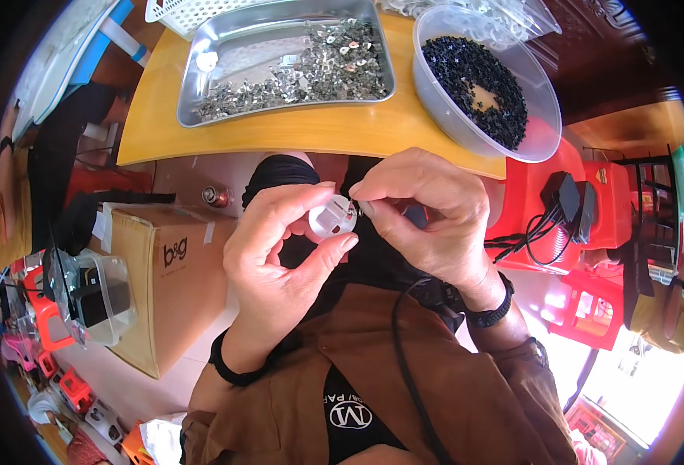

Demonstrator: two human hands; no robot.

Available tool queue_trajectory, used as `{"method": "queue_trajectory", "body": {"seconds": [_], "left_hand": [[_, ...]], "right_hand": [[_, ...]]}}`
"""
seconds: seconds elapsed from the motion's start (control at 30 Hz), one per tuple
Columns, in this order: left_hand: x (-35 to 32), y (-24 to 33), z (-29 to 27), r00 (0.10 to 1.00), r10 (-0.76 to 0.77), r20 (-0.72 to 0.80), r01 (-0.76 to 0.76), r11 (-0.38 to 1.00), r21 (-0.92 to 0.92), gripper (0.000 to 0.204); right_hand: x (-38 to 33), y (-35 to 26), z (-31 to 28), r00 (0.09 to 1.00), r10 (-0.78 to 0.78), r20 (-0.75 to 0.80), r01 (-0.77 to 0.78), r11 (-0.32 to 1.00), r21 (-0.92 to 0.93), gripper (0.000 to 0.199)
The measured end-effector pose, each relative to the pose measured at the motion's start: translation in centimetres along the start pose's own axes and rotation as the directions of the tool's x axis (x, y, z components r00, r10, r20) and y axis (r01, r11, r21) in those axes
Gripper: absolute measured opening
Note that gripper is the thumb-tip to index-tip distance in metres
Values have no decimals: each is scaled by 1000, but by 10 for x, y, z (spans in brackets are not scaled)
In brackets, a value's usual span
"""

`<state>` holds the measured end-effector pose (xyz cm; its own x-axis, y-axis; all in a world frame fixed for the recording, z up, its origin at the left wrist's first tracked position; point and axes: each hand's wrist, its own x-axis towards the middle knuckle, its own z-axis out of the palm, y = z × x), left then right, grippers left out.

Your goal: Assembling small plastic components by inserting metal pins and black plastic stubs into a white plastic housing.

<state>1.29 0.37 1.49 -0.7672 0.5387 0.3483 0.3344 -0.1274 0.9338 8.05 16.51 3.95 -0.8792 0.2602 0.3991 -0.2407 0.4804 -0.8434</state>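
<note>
In front of my lap, my left hand [268, 244] grips a small round white plastic part [328, 220] by its edge, between thumb and fingers. Slots and a raised rib show on the face of that part. My right hand [431, 221] is closed in a pinch at the part's right side. A tiny dark piece [355, 208] shows at its thumb and forefinger tips, too small to name. Beyond my hands, a metal tray [237, 60] on the yellow table holds many small shiny metal pieces [342, 66]. To its right, a clear plastic bowl [542, 128] contains small black pieces [474, 70].
The yellow table's [303, 139] near edge lies just beyond my hands. A white perforated basket [195, 12] and a heap of clear plastic pieces [481, 14] sit at the back. A cardboard box [175, 294] stands left, red stools [590, 310] right. A black cable [404, 341] hangs down my front.
</note>
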Motion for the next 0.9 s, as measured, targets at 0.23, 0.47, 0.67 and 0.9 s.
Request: {"method": "queue_trajectory", "body": {"seconds": [0.23, 0.47, 0.67, 0.9], "left_hand": [[1, 2, 1, 999, 8, 32, -8, 1000, -19, 43], [-2, 8, 5, 997, -74, 39, 76, 996, -45, 39], [-4, 5, 5, 996, -47, 78, 57, 991, -123, 32], [-6, 5, 2, 983, -130, 133, 158, 959, -234, 26]], "right_hand": [[-7, 1, -1, 998, -58, -9, 58, 998, -21, 22], [-11, -7, 7, 993, -117, -2, 115, 983, -141, 18], [-14, -11, 10, 999, 26, -47, -32, 991, -128, 17], [-14, -17, 6, 993, 109, -37, -113, 985, -127, 13]]}}
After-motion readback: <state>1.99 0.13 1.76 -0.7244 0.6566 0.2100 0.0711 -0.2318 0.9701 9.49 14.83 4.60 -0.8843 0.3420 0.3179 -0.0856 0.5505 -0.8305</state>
